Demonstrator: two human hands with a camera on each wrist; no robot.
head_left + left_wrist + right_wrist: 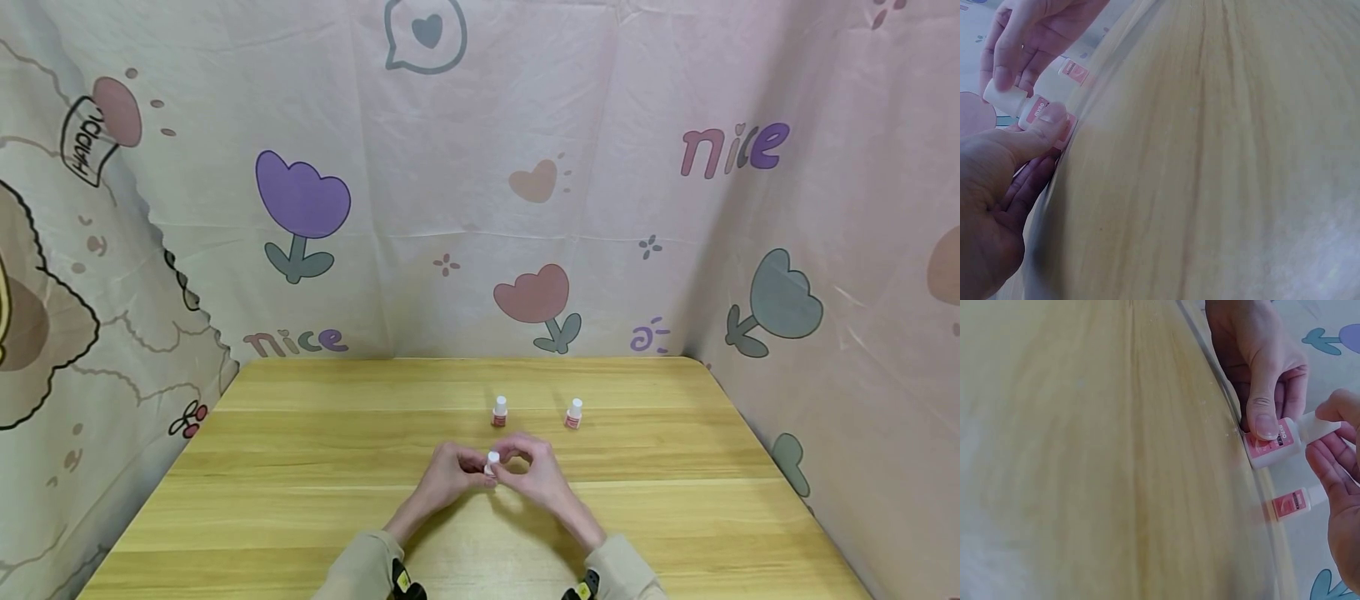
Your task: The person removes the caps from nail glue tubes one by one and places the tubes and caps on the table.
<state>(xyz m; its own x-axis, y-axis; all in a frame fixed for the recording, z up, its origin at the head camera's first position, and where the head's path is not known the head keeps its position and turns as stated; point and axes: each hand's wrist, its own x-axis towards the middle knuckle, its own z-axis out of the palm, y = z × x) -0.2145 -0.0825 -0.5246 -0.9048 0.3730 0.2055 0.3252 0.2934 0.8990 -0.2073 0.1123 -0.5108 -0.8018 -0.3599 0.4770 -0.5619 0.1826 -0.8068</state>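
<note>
A small white bottle with a pink label [1270, 445] stands about upright at the middle of the table, between both hands. My left hand [447, 481] holds its body, the thumb lying across the label. From the other side, my right hand [538, 473] pinches the white cap [1005, 97] between thumb and fingers. The cap sits at the bottle's top; whether it is loose, I cannot tell. Beyond the hands stand two more capped bottles, one straight behind [499, 413] and one farther right [573, 415].
The light wooden table [315, 467] reaches back to a printed cloth [435, 192] with flowers and words. More of that cloth hangs along the left and right sides.
</note>
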